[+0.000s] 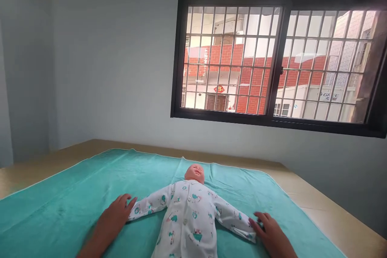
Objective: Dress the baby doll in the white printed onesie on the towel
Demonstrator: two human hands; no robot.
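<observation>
A baby doll (196,172) lies on its back with its head at the far end. It wears a white long-sleeved garment (189,217) with green and pink prints and a row of buttons down the front. Both sleeves stretch outward. My left hand (113,217) is at the cuff of the sleeve on the left, fingers slightly bent and thumb apart, touching the fabric's end. On the other side, my right hand (270,231) rests its fingertips at the right sleeve's cuff, with thumb and fingers apart. The lower part of the garment runs out of view.
Under the doll a turquoise cloth (90,193) is spread over a light wooden table (320,205). Behind the table stands a grey wall (121,68) with a dark-framed, barred window (226,60).
</observation>
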